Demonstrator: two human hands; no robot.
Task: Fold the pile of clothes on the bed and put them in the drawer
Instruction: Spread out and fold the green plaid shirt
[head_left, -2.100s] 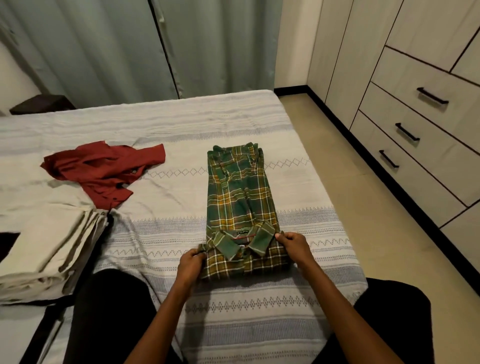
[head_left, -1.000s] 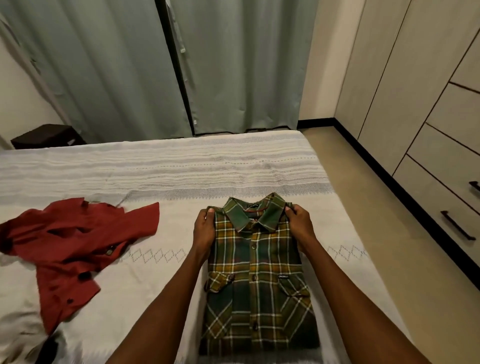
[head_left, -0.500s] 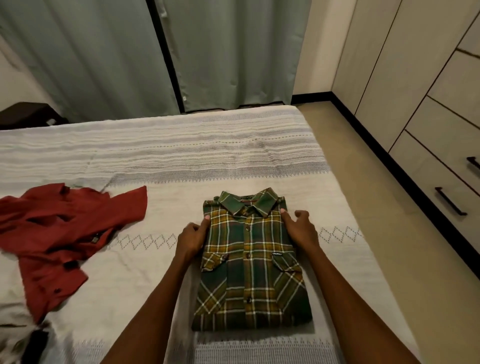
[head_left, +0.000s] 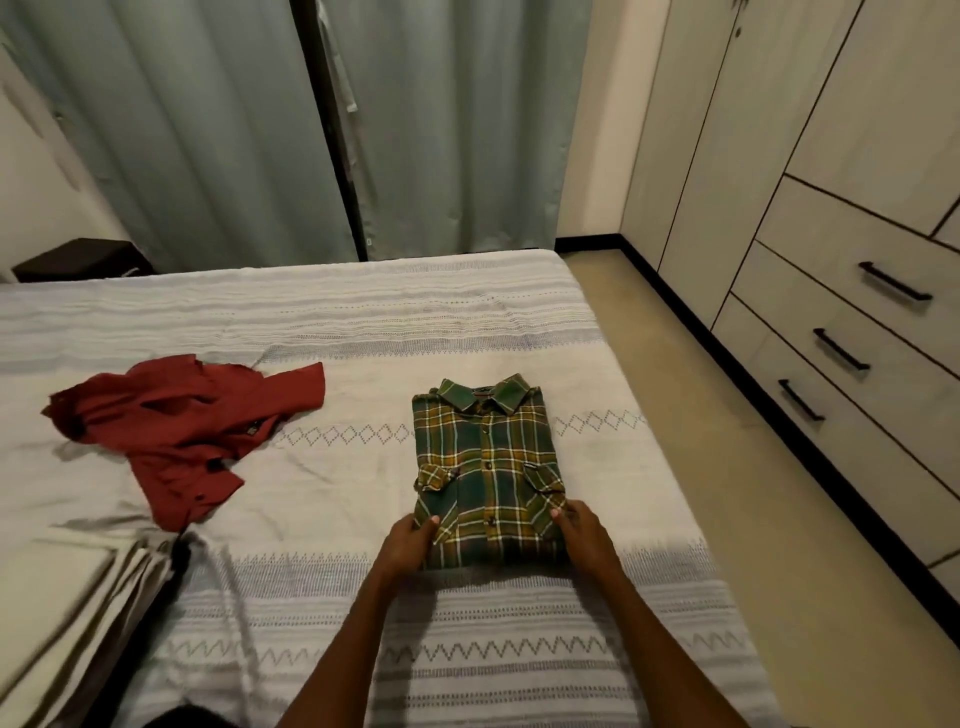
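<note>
Two hands bracket the folded green plaid shirt (head_left: 488, 473), which lies flat on the bed (head_left: 332, 322), collar away from the person and its long axis running straight out from them. The left hand (head_left: 408, 540) takes the near left corner with fingers (head_left: 428, 522) curled onto the cloth; the right hand (head_left: 584, 532) does likewise at the near right corner. Both sit at the near hem, equally close, so a lift looks likely to start there. Off to the left, well apart, a red shirt (head_left: 182, 421) lies crumpled. To the right, across the floor, the drawers (head_left: 852, 291) are all closed.
</note>
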